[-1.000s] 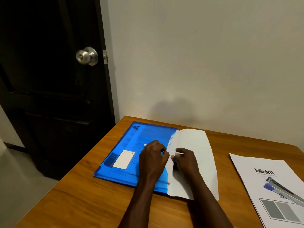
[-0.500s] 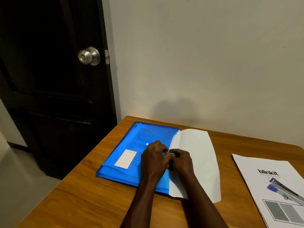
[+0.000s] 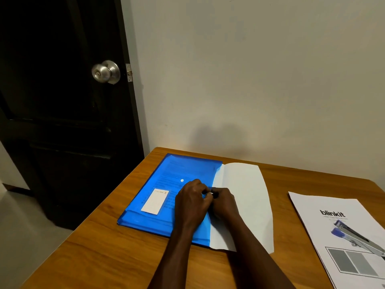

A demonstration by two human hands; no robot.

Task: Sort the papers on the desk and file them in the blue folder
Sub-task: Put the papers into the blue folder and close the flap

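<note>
1. Step in hand, as I read it: filing. A white sheet (image 3: 245, 195) is part-way into the blue folder (image 3: 166, 184). Its left edge is under the cover and most of it lies outside on the worktop (image 3: 104, 257).
2. The folder lies flat at the left-rear of the worktop, its open side facing right. Print shows faintly through the cover, so I judge some papers are already inside. There is a white label (image 3: 155, 201) on the cover and a small white stud (image 3: 182, 180) just beyond the knuckles.
3. The left hand (image 3: 191, 203) rests on the cover, its fingers curled at the open edge. It looks pinched on the cover's lip, though the knuckles hide the exact hold.
4. The right hand (image 3: 225, 205) lies on the sheet, thumb and fingers drawn together against the left hand's fingertips. I take it as pinching the sheet's edge at the opening. The two hands touch there.
5. Not yet filed: printed papers (image 3: 325, 226) well apart to the right, with a stapler (image 3: 354, 238) lying on them.
6. The next move calls for the lip to be held up while the sheet slides left, kept flat and square to the opening until its right edge clears the lip.
7. Risk, in my judgement: a thin sheet pushed from one point may buckle or catch on the papers inside. A push spread along the edge would be safer.
8. After that the stapler must come off the printed papers before they can be picked up.
</note>
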